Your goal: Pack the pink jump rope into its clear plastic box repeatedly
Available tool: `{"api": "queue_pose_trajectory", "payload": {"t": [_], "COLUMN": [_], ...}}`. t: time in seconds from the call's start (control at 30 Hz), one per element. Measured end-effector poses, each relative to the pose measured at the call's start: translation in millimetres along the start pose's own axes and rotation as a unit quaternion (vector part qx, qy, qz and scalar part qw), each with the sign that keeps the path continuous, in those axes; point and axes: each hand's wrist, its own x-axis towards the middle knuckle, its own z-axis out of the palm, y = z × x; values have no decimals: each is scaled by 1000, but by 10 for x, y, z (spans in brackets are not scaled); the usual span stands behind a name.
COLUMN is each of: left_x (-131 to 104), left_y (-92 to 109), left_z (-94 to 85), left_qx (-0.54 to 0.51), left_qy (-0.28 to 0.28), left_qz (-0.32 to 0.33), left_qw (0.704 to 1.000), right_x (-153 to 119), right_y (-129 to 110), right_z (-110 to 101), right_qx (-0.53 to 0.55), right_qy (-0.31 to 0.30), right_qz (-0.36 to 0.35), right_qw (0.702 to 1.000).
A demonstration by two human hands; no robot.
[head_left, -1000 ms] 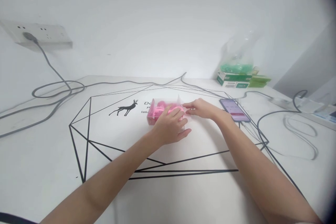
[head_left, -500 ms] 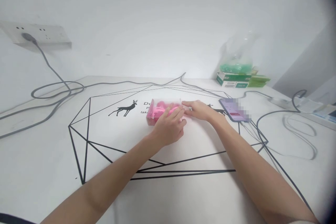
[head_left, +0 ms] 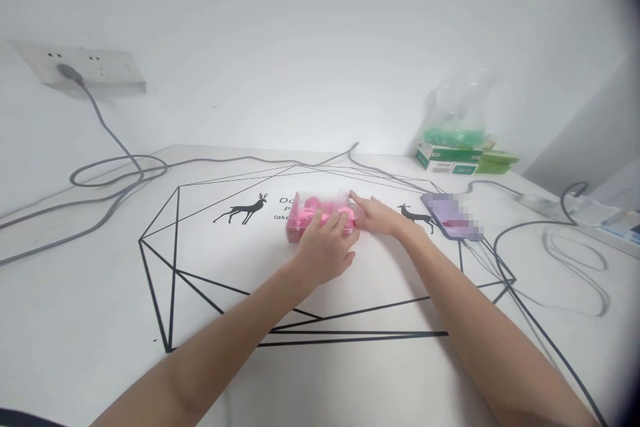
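Note:
A clear box [head_left: 295, 233] with pink sides stands on the white table, with bright pink items [head_left: 306, 215] inside it. My left hand [head_left: 325, 247] lies over the front of the box, its fingers spread and reaching onto the pink items. At the box's right end is my right hand [head_left: 376, 215], its fingers extended against that side. Part of the box front is hidden behind my left hand. What exactly the pink items are cannot be made out.
A phone [head_left: 450, 213] lies right of my right hand. Green and white boxes [head_left: 447, 157] under a clear bag [head_left: 455, 113] stand at the back right. Grey cables [head_left: 113, 197] loop across the left, joined to a wall socket [head_left: 115, 70]; more cables run at right.
My left hand's fingers have shifted slightly over the pink items, and my right hand sits closer against the box's right end. The whole view has shifted slightly.

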Motion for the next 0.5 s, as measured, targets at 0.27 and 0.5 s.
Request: {"api": "queue_pose_trajectory", "payload": {"t": [0.27, 0.5], "left_x": [1, 3], "left_y": [-8, -62], "left_z": [1, 29], "left_qx": [4, -16], "left_qy": [7, 10], "left_qz": [8, 25], "left_qw": [1000, 1000], "right_x": [58, 139], "right_y": [-18, -19], "right_z": [-224, -181], "right_qx": [40, 84], "right_qy": [-36, -39], "right_qz": [14, 26], "right_qw": [998, 995]}}
